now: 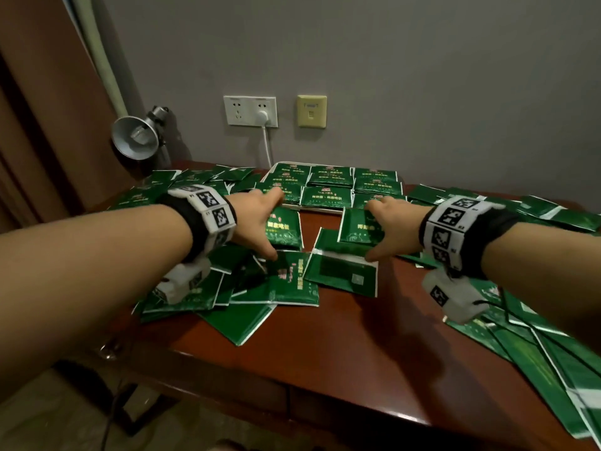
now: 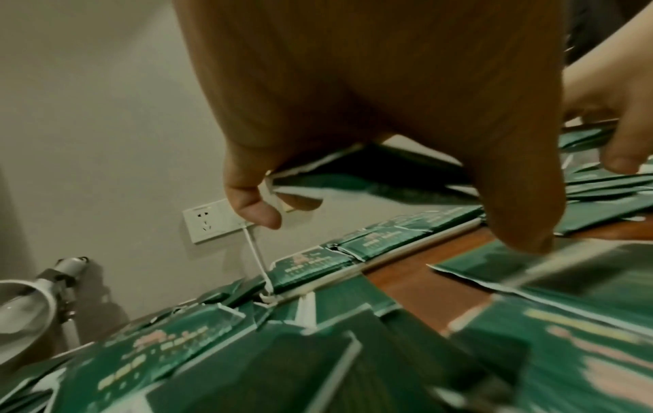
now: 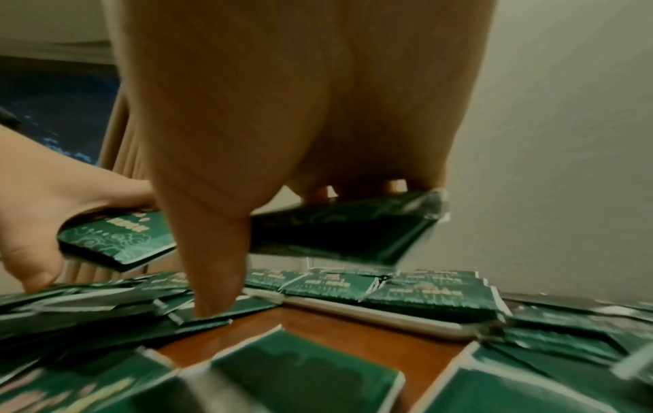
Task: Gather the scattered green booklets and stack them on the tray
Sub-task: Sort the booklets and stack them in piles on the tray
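Note:
Each hand holds a green booklet above the red-brown table, just short of the tray. My left hand (image 1: 260, 222) grips one booklet (image 1: 283, 230), fingers over its far edge and thumb at its near edge; from the left wrist, that booklet (image 2: 371, 173) shows under the palm. My right hand (image 1: 387, 224) grips another booklet (image 1: 357, 227), which in the right wrist view (image 3: 339, 232) hangs tilted under the fingers. The white tray (image 1: 320, 209) at the back carries neat rows of green booklets (image 1: 327, 195). Scattered booklets (image 1: 283, 278) lie below both hands.
More loose booklets spread over the table's left side (image 1: 195, 180) and along the right edge (image 1: 536, 346). A bare strip of table (image 1: 325, 353) runs down the middle front. A metal clamp lamp (image 1: 136, 136) stands back left; a wall socket (image 1: 250, 110) with a white cable sits behind the tray.

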Demonstrator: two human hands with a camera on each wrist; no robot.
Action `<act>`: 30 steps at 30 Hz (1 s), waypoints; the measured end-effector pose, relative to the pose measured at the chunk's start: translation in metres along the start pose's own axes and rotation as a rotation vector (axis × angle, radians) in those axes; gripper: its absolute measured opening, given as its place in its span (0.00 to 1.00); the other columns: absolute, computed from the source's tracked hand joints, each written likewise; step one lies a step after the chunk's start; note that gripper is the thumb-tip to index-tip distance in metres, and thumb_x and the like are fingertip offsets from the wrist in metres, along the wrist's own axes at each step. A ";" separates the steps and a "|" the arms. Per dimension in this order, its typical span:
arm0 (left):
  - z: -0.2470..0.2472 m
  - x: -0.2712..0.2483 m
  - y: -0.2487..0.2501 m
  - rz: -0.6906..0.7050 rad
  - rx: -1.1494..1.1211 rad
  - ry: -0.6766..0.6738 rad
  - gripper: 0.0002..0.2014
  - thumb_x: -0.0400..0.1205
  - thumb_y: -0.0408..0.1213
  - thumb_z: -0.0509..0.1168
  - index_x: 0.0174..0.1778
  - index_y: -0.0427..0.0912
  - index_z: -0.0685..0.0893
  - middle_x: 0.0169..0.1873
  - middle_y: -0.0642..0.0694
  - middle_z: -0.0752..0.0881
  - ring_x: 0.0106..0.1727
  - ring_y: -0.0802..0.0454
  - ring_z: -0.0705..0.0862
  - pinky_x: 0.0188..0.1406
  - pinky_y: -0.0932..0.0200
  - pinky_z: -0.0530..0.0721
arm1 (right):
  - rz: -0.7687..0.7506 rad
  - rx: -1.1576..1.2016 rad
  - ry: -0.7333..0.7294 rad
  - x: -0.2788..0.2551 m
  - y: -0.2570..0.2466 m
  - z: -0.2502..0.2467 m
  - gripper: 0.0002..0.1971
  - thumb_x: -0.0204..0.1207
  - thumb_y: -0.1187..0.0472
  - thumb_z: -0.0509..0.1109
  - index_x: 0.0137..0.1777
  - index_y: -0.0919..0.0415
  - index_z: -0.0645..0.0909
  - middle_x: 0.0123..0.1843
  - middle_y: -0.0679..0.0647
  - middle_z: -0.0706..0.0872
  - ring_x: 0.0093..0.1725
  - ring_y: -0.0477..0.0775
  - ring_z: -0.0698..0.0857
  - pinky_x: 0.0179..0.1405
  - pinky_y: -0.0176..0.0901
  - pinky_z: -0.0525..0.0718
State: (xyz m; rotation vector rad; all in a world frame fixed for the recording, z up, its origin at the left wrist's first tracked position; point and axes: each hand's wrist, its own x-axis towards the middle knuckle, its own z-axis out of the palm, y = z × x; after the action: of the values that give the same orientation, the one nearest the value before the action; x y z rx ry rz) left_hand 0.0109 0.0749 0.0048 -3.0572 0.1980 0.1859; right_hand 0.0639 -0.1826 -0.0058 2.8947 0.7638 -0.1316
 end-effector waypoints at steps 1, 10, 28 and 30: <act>-0.006 0.009 -0.007 -0.015 0.000 0.000 0.52 0.58 0.61 0.80 0.72 0.47 0.60 0.56 0.45 0.75 0.52 0.47 0.80 0.50 0.47 0.85 | 0.015 0.008 0.003 0.011 0.001 -0.005 0.46 0.64 0.35 0.78 0.75 0.61 0.65 0.66 0.59 0.74 0.63 0.60 0.77 0.61 0.52 0.81; -0.035 0.147 -0.062 -0.007 -0.005 0.084 0.40 0.66 0.53 0.78 0.70 0.49 0.66 0.55 0.42 0.76 0.56 0.41 0.79 0.54 0.44 0.82 | 0.079 0.051 0.042 0.178 0.007 -0.061 0.46 0.69 0.38 0.76 0.78 0.64 0.63 0.72 0.62 0.75 0.66 0.63 0.78 0.59 0.51 0.80; 0.005 0.293 -0.129 -0.089 -0.102 -0.012 0.41 0.75 0.57 0.73 0.79 0.42 0.66 0.69 0.42 0.77 0.66 0.42 0.79 0.54 0.55 0.78 | 0.011 0.016 -0.006 0.410 -0.041 -0.047 0.28 0.74 0.49 0.75 0.69 0.62 0.76 0.64 0.61 0.84 0.60 0.62 0.83 0.59 0.50 0.81; 0.006 0.289 -0.135 -0.135 -0.046 -0.032 0.36 0.75 0.60 0.71 0.72 0.41 0.74 0.63 0.42 0.82 0.61 0.42 0.82 0.56 0.49 0.82 | 0.009 0.014 -0.027 0.412 -0.049 -0.044 0.33 0.73 0.47 0.76 0.75 0.60 0.72 0.69 0.60 0.80 0.64 0.61 0.81 0.61 0.50 0.79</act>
State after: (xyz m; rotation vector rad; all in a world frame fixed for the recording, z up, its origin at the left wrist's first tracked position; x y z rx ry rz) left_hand 0.3128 0.1728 -0.0290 -3.0962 -0.0154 0.2345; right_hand 0.3986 0.0661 -0.0179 2.9026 0.7479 -0.1754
